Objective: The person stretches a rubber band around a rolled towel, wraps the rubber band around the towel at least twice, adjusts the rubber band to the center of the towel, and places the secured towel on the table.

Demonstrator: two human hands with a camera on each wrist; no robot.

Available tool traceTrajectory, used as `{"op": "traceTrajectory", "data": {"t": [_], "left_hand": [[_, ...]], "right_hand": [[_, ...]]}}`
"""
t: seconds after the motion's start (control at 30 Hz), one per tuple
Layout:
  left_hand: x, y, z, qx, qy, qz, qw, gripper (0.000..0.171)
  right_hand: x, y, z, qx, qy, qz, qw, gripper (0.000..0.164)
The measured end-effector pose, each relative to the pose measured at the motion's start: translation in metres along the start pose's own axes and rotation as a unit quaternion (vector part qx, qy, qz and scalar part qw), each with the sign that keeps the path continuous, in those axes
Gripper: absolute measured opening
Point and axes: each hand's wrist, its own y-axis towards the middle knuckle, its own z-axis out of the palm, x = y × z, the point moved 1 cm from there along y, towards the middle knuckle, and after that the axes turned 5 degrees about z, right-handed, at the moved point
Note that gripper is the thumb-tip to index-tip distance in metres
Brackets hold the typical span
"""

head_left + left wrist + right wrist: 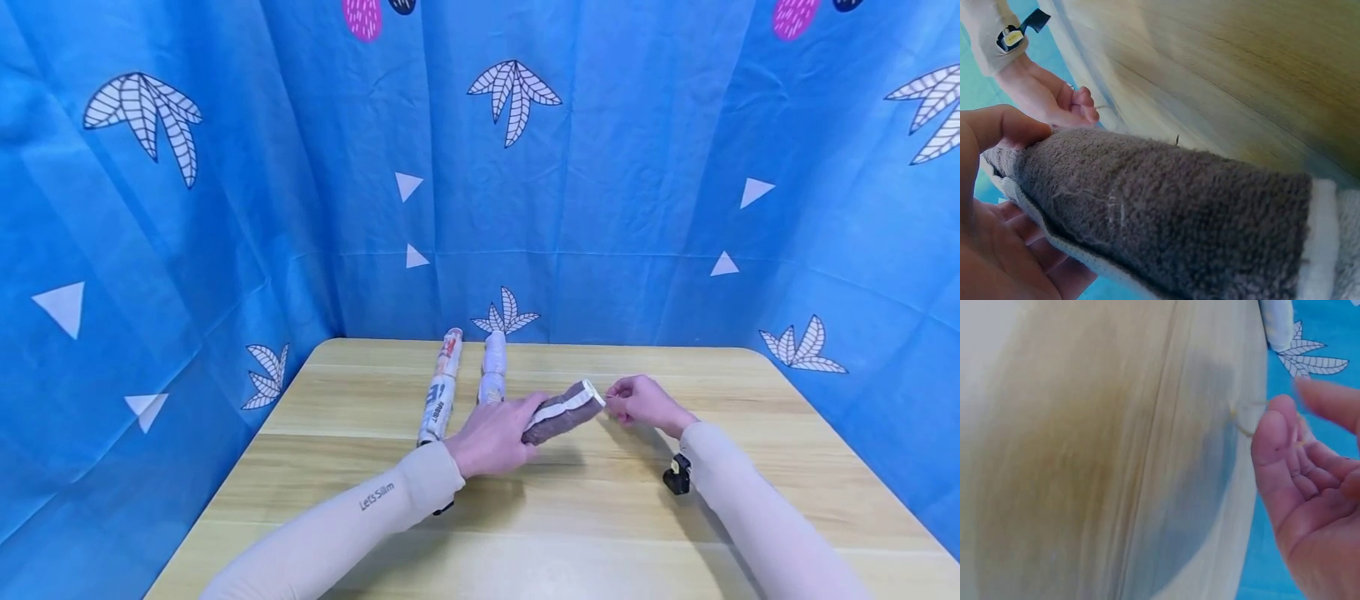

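My left hand (pixel 495 437) grips a rolled brown towel (pixel 558 423) with a white stripe, held tilted above the table. Its fuzzy surface fills much of the left wrist view, where the thumb lies along one side and the fingers lie under it. Just off the towel's right end, my right hand (pixel 647 404) pinches a thin yellowish loop, which looks like a rubber band (pixel 1245 430). Beyond the left hand lie a white roll (pixel 442 392) with printed lettering and a pale lilac roll (pixel 495 357), whose near end the left hand hides.
A wooden table (pixel 600 533) with rounded far corners lies under both hands. Blue patterned curtains (pixel 600 167) enclose its back and sides. Each sleeve has a small black device at the wrist, the right one (pixel 677 475) plainly visible.
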Motion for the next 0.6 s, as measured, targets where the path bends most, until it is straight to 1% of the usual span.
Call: {"op": "traceTrajectory", "data": {"t": [0.13,0.23,0.3,0.37,0.43,0.5,0.6], "left_hand": [[0.003,0.0,0.003,0.004,0.0,-0.006,1.0,0.068],[0.005,0.0,0.004,0.004,0.003,-0.004,1.0,0.067],[0.005,0.0,0.004,0.005,0.002,-0.003,1.0,0.066],[0.006,0.0,0.004,0.006,0.0,-0.004,1.0,0.066],[0.007,-0.001,0.005,0.006,-0.003,-0.004,1.0,0.067],[0.008,0.0,0.005,0.007,-0.004,-0.004,1.0,0.067],[0.01,0.001,0.007,0.008,-0.005,-0.006,0.9999,0.068]], "right_hand": [[0.003,-0.011,0.0,0.01,-0.03,0.01,0.999,0.013],[0.005,-0.016,0.0,0.011,-0.04,0.017,0.999,0.019],[0.004,-0.019,0.001,0.016,-0.031,0.015,0.999,0.026],[0.003,-0.021,0.002,0.034,-0.002,0.014,0.999,0.033],[0.003,-0.023,0.002,0.057,0.041,0.012,0.997,0.038],[0.003,-0.025,0.001,0.084,0.088,0.009,0.993,0.043],[0.007,-0.03,-0.001,0.119,0.149,-0.006,0.982,0.049]]}}
